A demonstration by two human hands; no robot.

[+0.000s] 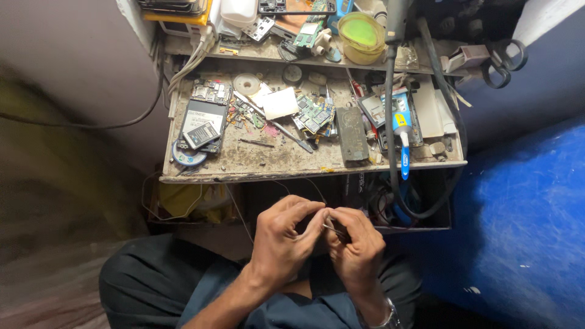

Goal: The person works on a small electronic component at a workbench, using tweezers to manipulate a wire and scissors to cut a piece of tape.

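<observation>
A worn, dusty surface is standing against a pale wall, with a cluttered shelf sitting above it. A blue wall is running along the right side. Light is falling dimly.

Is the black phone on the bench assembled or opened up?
Opened up: the phone lies back-off, a loose battery on it.

The worktop is a grimy, scratched board set against the wall. On its left lie an opened phone with a small battery on it and a disc under its near end. Toward the middle lie a roll of tape, a white card, a green circuit board and a dark flat slab. A blue-handled tool lies on the right, its tip over the front edge.
</observation>
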